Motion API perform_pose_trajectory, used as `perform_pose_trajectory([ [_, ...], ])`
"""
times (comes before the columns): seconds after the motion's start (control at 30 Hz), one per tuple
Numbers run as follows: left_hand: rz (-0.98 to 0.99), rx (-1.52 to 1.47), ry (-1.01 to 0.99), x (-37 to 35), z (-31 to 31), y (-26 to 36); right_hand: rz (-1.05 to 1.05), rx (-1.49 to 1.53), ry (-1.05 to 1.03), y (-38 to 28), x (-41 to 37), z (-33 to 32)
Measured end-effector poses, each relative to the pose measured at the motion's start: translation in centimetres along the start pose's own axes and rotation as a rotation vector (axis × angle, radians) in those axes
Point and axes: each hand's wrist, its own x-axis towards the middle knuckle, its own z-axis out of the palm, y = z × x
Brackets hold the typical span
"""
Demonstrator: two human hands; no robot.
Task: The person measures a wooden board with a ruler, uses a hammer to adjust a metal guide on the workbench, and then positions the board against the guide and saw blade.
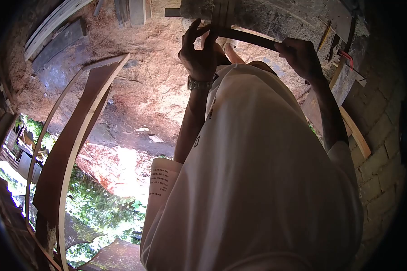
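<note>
Near the top of the head view, my right hand (299, 55) is closed round the right end of a long, dark, flat strip (251, 39). The strip runs leftward to my left hand (200, 56), which wears a wristwatch (199, 84). The thumb and bent fingers of that hand close at the strip's left end, where shadow hides part of the grip. Just beyond my fingers, narrow upright wooden pieces (222, 13) stand against a dark worktop (267, 18). I cannot tell whether the strip is a tool or plain wood.
On the left stands a tall curved wooden frame (72, 153). Boards (59, 27) lie at the upper left over sawdust-covered ground (144, 81). To the right are a block wall (375, 149), a leaning wooden strip (356, 133) and a red-handled item (347, 58).
</note>
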Motion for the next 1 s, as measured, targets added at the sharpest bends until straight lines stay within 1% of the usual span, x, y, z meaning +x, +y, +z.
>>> perform_pose_trajectory([
  [0.13,0.01,0.008,0.005,0.0,-0.1,0.0,-0.007,0.03,-0.043,0.7,0.5,0.1],
  [0.23,-0.008,0.005,0.006,0.1,-0.1,0.2,0.04,0.061,-0.073,1.0,0.6,0.3],
  [0.33,-0.026,0.007,0.0,0.0,-0.1,0.2,0.06,0.064,-0.061,0.6,0.4,0.1],
  [0.47,0.0,-0.002,-0.004,0.0,-0.2,0.0,0.018,0.092,0.007,0.2,-0.2,-0.2],
  [0.63,-0.076,-0.109,-0.02,-0.3,0.2,-1.0,-0.042,0.087,0.075,0.0,-0.7,-0.7],
  [0.73,-0.103,-0.133,-0.014,-0.4,0.2,-1.1,-0.019,0.068,0.083,-1.0,-0.8,-0.9],
  [0.77,-0.112,-0.137,-0.011,-0.4,0.2,-1.1,-0.013,0.077,0.064,-0.8,-0.7,-0.9],
  [0.87,-0.044,-0.127,0.045,-0.3,0.3,-0.9,0.005,0.132,0.002,0.9,-0.1,-0.2],
  [0.93,-0.069,-0.095,0.031,-0.3,0.0,-0.1,0.022,0.174,-0.037,1.7,0.2,0.3],
  [1.0,-0.064,-0.071,0.028,-0.2,-0.1,0.3,0.051,0.145,-0.066,0.4,0.2,-0.2],
])
